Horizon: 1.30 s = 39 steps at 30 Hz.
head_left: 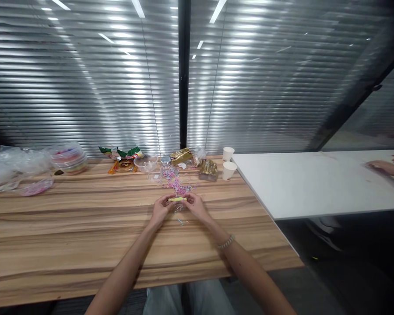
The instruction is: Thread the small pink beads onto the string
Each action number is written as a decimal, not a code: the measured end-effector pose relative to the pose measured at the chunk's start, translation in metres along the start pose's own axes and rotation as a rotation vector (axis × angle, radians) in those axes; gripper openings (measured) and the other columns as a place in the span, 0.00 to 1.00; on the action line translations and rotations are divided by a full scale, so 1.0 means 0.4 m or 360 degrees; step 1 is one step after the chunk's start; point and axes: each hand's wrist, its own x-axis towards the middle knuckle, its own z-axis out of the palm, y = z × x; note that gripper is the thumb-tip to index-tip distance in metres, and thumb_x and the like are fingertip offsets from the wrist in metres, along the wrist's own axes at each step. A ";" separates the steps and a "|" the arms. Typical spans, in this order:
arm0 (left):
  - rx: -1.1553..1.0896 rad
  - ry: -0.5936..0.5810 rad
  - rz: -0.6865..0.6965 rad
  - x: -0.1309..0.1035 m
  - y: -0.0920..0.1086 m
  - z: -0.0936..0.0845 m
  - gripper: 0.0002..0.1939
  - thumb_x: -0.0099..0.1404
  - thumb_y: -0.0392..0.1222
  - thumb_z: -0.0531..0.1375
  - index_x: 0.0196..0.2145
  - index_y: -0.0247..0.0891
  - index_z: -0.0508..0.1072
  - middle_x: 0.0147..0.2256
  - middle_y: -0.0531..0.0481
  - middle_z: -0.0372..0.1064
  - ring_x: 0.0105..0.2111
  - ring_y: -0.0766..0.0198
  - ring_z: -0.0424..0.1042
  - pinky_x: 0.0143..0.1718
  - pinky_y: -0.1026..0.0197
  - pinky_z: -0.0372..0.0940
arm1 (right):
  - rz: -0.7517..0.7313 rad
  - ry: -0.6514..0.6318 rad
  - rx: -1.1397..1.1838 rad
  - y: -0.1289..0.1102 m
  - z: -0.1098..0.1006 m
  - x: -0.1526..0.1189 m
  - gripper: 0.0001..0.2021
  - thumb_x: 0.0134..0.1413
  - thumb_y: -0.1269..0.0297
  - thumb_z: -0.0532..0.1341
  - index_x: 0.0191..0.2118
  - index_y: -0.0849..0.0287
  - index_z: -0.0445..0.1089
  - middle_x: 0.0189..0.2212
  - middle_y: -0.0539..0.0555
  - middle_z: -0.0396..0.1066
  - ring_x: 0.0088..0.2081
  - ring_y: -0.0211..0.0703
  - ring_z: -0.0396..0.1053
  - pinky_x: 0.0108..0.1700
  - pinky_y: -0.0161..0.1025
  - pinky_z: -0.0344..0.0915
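A slim yellow strip [177,199], too small to identify further, is held level just above the wooden table [85,245]. My left hand [161,207] pinches its left end, and my right hand [195,206], with a beaded bracelet [226,242] on that wrist, pinches the other. Just beyond my fingers lies a spread of small pink, white and purple beads [180,187]. Below the strip, thin ring-like bits [180,208] and a few small slender pieces [180,222] rest on the wood.
Along the back stand a clear bowl [146,164], green snack packets [129,152], gold packages [208,170] and two paper cups [229,170]. Stacked tubs [68,157] and plastic bags [18,164] sit at left. Another person's hand [385,168] is over the white table [292,188].
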 end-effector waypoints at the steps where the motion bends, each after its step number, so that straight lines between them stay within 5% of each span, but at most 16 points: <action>1: 0.0004 -0.0001 -0.0001 0.000 0.000 0.000 0.21 0.45 0.47 0.67 0.36 0.33 0.74 0.37 0.42 0.75 0.38 0.56 0.72 0.40 0.56 0.66 | 0.0000 0.0002 0.0009 0.001 0.000 0.000 0.11 0.44 0.61 0.62 0.34 0.62 0.67 0.29 0.53 0.70 0.28 0.38 0.67 0.30 0.34 0.63; 39: 0.0115 -0.0070 -0.0135 -0.011 0.022 0.002 0.20 0.48 0.50 0.65 0.36 0.33 0.75 0.26 0.48 0.74 0.23 0.64 0.70 0.27 0.64 0.64 | 0.0001 -0.0032 0.0021 0.009 -0.006 0.004 0.11 0.45 0.59 0.63 0.33 0.60 0.69 0.31 0.55 0.73 0.31 0.43 0.70 0.34 0.39 0.67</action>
